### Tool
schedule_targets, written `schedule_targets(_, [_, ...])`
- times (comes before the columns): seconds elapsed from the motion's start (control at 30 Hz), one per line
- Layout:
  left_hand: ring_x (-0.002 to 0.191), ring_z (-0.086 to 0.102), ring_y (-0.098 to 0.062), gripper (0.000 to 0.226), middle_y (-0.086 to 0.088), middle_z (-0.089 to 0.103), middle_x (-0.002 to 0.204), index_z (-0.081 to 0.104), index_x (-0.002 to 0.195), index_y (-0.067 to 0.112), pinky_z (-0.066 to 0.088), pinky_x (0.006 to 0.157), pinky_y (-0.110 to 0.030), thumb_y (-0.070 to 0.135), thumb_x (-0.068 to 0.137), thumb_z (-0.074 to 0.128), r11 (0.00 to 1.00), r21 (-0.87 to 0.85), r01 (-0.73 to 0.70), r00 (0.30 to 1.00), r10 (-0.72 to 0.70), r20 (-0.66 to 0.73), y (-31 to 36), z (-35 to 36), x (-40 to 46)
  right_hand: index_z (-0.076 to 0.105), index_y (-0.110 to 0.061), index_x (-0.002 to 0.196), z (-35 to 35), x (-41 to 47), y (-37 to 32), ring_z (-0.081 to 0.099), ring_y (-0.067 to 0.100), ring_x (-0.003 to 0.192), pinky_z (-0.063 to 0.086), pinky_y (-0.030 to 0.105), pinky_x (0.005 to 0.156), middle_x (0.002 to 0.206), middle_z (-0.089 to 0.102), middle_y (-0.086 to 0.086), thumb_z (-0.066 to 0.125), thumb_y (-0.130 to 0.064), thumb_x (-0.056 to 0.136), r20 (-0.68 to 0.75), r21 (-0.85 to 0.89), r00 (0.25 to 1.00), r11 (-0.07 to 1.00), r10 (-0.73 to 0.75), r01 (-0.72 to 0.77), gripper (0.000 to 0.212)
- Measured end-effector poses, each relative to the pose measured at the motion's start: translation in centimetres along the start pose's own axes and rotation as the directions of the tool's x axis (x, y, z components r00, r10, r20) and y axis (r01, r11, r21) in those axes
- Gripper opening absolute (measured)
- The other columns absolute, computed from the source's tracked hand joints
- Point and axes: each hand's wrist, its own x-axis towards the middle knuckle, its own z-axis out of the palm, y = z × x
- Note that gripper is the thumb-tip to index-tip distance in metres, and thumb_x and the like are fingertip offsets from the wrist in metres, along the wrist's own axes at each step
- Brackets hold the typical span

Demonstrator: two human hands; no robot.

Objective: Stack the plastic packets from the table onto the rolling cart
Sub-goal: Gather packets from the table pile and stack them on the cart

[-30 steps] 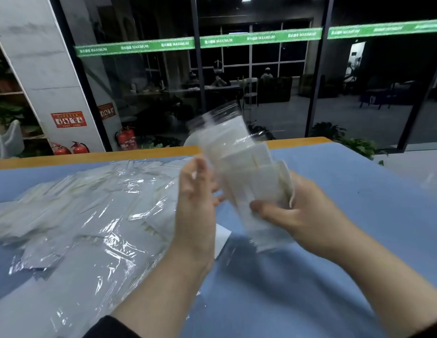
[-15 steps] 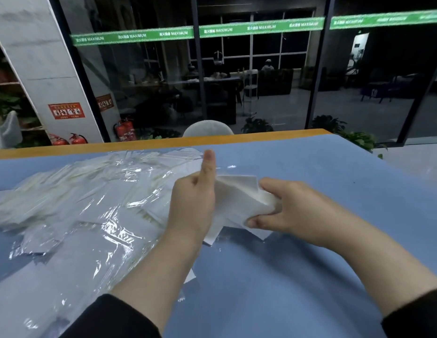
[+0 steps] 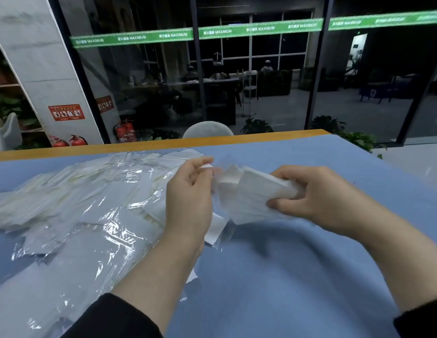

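Note:
A wide heap of clear plastic packets (image 3: 73,206) with white inserts covers the left half of the blue table (image 3: 298,276). My right hand (image 3: 317,196) grips a small bundle of packets (image 3: 254,193) just above the table, thumb underneath. My left hand (image 3: 190,191) pinches the near edge of one packet at the bundle's left side, between thumb and fingertips. The rolling cart is not in view.
The table's far edge is a wooden strip (image 3: 163,145). Behind it stand a grey chair back (image 3: 207,130), a glass wall, red fire extinguishers (image 3: 124,130) and potted plants (image 3: 356,137). The blue surface to the right of my hands is bare.
The bundle was raised in front of me, then lowered to the table. My left hand has shifted from lying against the bundle to pinching a packet edge at its left.

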Motion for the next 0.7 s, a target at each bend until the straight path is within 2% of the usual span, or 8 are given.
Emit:
schedule_targets(0.07, [0.095,0.071,-0.01,0.027,0.007,0.077,0.096,0.073,0.103,0.029,0.056,0.088,-0.032,0.047,0.101,0.052,0.997,0.0,-0.071,0.997,0.071,0.031,0.4,0.3,-0.4,0.064,-0.045,0.1,-0.3,-0.1,-0.1,0.06,0.003,0.066,0.052,0.034,0.059,0.083,0.067,-0.018,0.073,-0.034,0.084,0.063,-0.033,0.998,0.999,0.007,-0.005,0.022])
schedule_targets(0.13, [0.087,0.069,0.0,0.061,0.007,0.076,0.09,0.076,0.094,0.017,0.051,0.077,-0.017,0.072,0.092,0.049,0.996,0.053,-0.074,0.992,0.068,0.108,0.4,0.7,-1.0,0.063,-0.047,0.1,0.5,0.0,-0.5,0.065,0.005,0.074,0.057,0.035,0.071,0.089,0.067,-0.02,0.073,-0.033,0.082,0.117,-0.054,0.993,0.999,0.001,0.005,0.025])
schedule_targets(0.2, [0.072,0.059,-0.005,0.077,-0.006,0.072,0.084,0.072,0.084,0.001,0.046,0.071,-0.028,0.076,0.084,0.057,0.978,0.191,-0.086,0.988,0.059,0.142,-0.4,0.8,-1.0,0.063,-0.047,0.099,1.5,0.3,-0.4,0.066,0.004,0.073,0.057,0.035,0.073,0.091,0.065,-0.023,0.077,-0.036,0.079,0.136,-0.043,0.991,0.999,-0.011,0.017,0.028])
schedule_targets(0.27, [0.07,0.053,-0.012,0.054,-0.015,0.069,0.087,0.071,0.081,0.001,0.042,0.069,-0.033,0.054,0.087,0.063,0.96,0.268,-0.076,0.994,0.051,0.097,-1.0,0.7,-0.5,0.061,-0.048,0.101,1.9,0.6,0.1,0.064,0.002,0.071,0.057,0.034,0.071,0.092,0.062,-0.025,0.082,-0.043,0.075,0.104,-0.011,0.994,1.0,0.02,-0.019,0.033])
schedule_targets(0.37, [0.083,0.064,-0.006,0.026,0.008,0.075,0.085,0.077,0.085,0.015,0.045,0.073,-0.027,0.029,0.098,0.058,0.971,0.239,0.025,0.999,-0.034,0.032,-1.2,0.5,0.4,0.057,-0.046,0.105,1.8,1.0,1.5,0.059,-0.002,0.083,0.053,0.024,0.069,0.099,0.057,-0.026,0.084,-0.05,0.072,0.034,-0.074,0.996,0.994,0.079,-0.077,0.043])
schedule_targets(0.53, [0.097,0.064,-0.004,0.041,0.012,0.074,0.101,0.073,0.099,0.025,0.047,0.086,-0.024,0.057,0.099,0.047,0.981,0.166,0.104,0.974,-0.135,0.184,-0.9,1.6,-0.7,0.053,-0.047,0.109,3.2,1.3,2.4,0.055,-0.003,0.1,0.052,0.017,0.063,0.111,0.054,-0.024,0.088,-0.039,0.072,0.04,0.183,0.999,0.983,-0.011,0.004,0.052])
schedule_targets(0.63, [0.095,0.064,-0.01,0.03,0.008,0.073,0.097,0.071,0.095,0.024,0.047,0.08,-0.025,0.049,0.099,0.056,0.982,0.165,0.095,0.979,-0.122,0.163,-1.2,1.8,-0.9,0.052,-0.047,0.112,3.9,1.3,2.4,0.055,0.0,0.103,0.059,0.031,0.067,0.114,0.055,-0.023,0.09,-0.037,0.071,-0.017,0.248,0.997,0.965,-0.082,0.083,0.057])
schedule_targets(0.7, [0.097,0.063,-0.011,0.017,0.009,0.073,0.098,0.071,0.096,0.024,0.045,0.078,-0.024,0.036,0.1,0.059,0.979,0.179,0.092,0.983,-0.119,0.141,-1.7,1.8,-0.7,0.053,-0.044,0.112,4.1,1.4,3.0,0.054,0.001,0.104,0.056,0.03,0.08,0.113,0.055,-0.023,0.089,-0.04,0.07,-0.088,0.186,0.992,0.977,-0.089,0.104,0.055])
